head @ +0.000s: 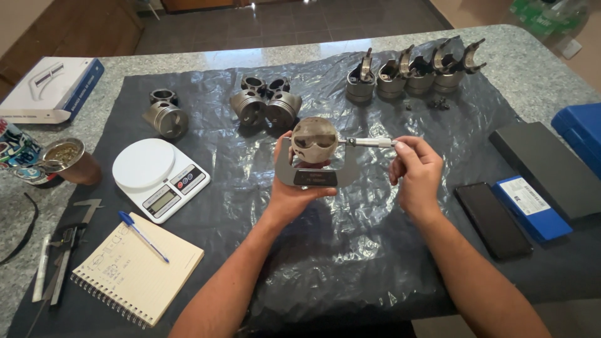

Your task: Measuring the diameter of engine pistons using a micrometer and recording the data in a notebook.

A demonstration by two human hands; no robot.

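My left hand holds a grey digital micrometer by its frame, above the middle of the table. A round metal piston sits between the micrometer's jaws, its crown facing me. My right hand pinches the micrometer's thimble at its right end with thumb and fingers.
Black plastic sheet covers the granite table. Loose pistons lie at the back; several pistons with rods stand back right. White kitchen scale, spiral notebook with blue pen left. Black phone, blue box, black case right.
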